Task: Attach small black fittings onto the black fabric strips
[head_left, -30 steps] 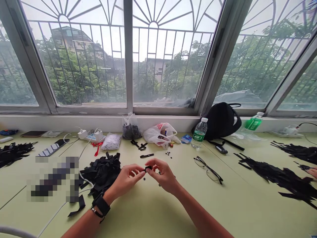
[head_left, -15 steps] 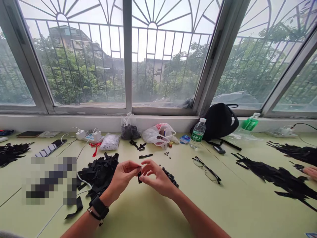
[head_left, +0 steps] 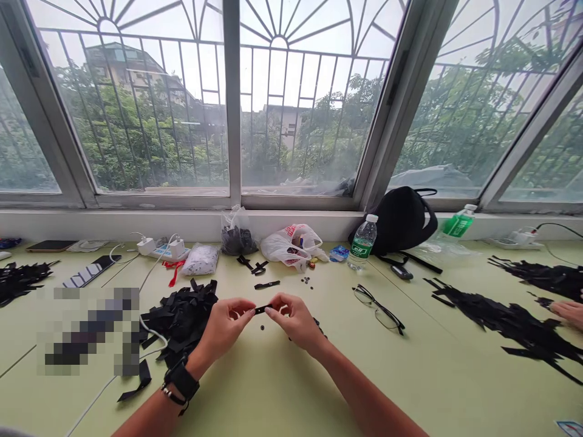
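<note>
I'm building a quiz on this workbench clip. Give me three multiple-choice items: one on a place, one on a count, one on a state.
1. Where does the heap of black fabric strips lie?
A. beside the left hand
B. on the windowsill
C. under the black bag

2. How many clear plastic bottles with green labels show?
A. one
B. two
C. four

3. How is the small black strip held?
A. lying free on the pale green table
B. pinched between both hands
C. in the right hand alone

Answers: 1 A, the heap sits just left of that hand. 2 B, one upright, one tilted farther right. 3 B, fingertips of both hands grip its ends.
</note>
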The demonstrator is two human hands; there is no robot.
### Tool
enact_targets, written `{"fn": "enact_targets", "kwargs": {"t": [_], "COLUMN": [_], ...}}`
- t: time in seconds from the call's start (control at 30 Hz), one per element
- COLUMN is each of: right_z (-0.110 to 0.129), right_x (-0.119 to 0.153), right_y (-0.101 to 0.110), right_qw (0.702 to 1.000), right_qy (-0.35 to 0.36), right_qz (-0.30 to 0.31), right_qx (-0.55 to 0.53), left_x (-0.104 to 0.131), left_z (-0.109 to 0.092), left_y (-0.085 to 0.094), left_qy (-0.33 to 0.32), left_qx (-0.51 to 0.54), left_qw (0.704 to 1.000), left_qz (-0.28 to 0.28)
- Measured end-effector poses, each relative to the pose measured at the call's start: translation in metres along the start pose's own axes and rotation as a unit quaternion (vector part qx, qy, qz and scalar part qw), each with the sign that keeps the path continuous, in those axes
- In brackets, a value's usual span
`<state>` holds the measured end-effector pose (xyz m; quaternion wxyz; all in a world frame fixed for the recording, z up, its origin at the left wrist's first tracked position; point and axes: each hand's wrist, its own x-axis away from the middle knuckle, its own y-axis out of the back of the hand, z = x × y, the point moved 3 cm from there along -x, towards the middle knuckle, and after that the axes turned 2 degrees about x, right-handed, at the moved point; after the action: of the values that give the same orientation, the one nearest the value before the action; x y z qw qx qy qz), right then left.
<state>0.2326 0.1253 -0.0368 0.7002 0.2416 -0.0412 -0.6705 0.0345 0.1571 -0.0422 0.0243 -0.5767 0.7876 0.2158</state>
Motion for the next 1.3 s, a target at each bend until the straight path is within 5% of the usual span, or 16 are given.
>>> {"fn": "enact_targets", "kwargs": {"t": [0.33,0.67,0.9,1.17,1.3], "right_z": [-0.002,-0.004,0.004,0.001,-0.001], "right_x": [0.008,0.012,0.001,0.006,0.007], "right_y": [-0.005,-0.008,0.019,0.006,-0.002], "right_qw": [0.976,0.964,0.958,0.955,0.940], "right_qy": [0.019,0.038,0.046,0.128,0.150], "right_qz": [-0.027,-0.032,-0.089,0.052,0.066], "right_qx": [0.217,0.262,0.269,0.264,0.300], "left_x": [0.004,0.009,0.015,0.014,0.014], "left_z": [0.002,0.005,-0.007,-0.009,-0.005], "left_y": [-0.002,-0.006,-0.012,-0.007,-0.008], "left_qy": [0.005,-0.038,-0.069,-0.071,-0.070], "left_qx": [-0.132,-0.185,-0.201,-0.160,-0.143], "left_qw": [0.989,0.981,0.975,0.982,0.985], "left_qz": [0.060,0.052,0.059,0.069,0.067]}}
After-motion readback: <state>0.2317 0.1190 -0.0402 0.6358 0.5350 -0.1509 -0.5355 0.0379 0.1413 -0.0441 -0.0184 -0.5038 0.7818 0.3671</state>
